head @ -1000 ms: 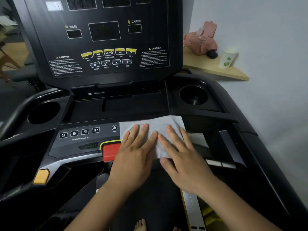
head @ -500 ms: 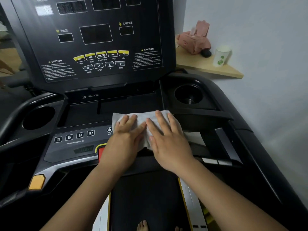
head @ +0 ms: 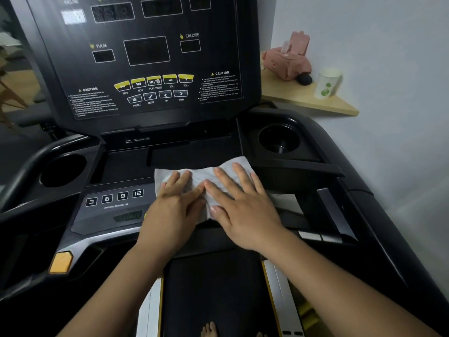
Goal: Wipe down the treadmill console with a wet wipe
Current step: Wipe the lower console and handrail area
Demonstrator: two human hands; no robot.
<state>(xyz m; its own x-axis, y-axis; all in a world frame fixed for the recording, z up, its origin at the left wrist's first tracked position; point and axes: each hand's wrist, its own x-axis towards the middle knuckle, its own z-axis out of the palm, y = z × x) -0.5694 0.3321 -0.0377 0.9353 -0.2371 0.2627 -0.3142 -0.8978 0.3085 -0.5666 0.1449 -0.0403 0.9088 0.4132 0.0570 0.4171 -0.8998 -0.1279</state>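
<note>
The black treadmill console [head: 145, 113] stands upright ahead, with dark displays and yellow buttons. Below it lies a sloped lower panel [head: 109, 215] with incline keys 3, 6, 9, 12. A white wet wipe [head: 201, 175] is spread flat across the middle of this panel, at the edge of the tray. My left hand [head: 172, 210] presses flat on the wipe's left half, fingers spread. My right hand [head: 245, 210] presses flat on its right half, thumb touching the lower edge. Both hands hide most of the wipe.
Round cup holders sit at the left [head: 63, 170] and right [head: 279, 139] of the console. A wooden corner shelf [head: 303, 100] on the right wall holds a pink wipes pack [head: 289, 60] and a paper cup [head: 328, 83]. An orange button [head: 60, 262] is at lower left.
Both hands slid the wipe away from me, up the lower panel toward the tray. The red stop button is now hidden under my left hand.
</note>
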